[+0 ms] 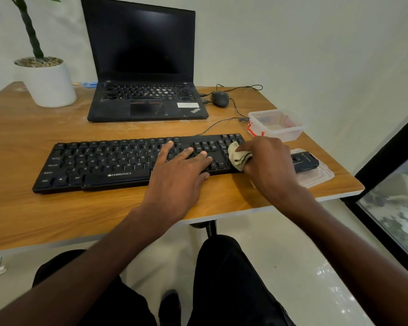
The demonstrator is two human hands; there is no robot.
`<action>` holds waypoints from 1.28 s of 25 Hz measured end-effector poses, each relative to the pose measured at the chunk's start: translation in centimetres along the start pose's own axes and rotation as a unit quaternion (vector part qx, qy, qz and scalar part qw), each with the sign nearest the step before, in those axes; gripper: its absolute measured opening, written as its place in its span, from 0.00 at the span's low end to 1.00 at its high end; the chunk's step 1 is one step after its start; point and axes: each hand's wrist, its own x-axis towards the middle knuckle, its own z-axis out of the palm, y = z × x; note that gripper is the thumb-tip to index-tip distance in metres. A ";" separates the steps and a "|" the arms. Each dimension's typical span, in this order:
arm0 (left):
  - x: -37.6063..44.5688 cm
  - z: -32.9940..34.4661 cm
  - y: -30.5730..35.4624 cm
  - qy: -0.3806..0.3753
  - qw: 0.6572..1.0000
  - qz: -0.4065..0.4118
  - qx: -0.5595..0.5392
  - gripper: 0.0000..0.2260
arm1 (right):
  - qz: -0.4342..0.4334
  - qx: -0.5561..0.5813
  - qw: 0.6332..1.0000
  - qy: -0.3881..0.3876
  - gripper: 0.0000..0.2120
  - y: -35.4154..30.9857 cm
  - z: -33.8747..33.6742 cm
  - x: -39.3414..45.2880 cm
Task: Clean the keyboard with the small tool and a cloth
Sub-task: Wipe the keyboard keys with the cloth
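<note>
A black Zebronics keyboard (99,163) lies across the wooden table (57,215) in front of me. My left hand (177,175) rests flat on its right half, fingers spread over the keys. My right hand (266,163) grips a bunched cream cloth (237,156) and presses it on the keyboard's right end, over the number pad. A small black tool (304,162) lies on a clear plastic lid (318,176) just right of my right hand.
An open black laptop (146,102) stands behind the keyboard, with a wired mouse (220,98) to its right. A clear plastic box (277,124) sits at the back right. A white plant pot (48,83) stands far left. The table edge is close on the right.
</note>
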 end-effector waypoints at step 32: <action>-1.7 -2.8 -3.0 0.104 0.993 -0.011 -0.059 0.19 | 0.034 0.064 0.997 0.029 0.17 -2.8 0.1 1.7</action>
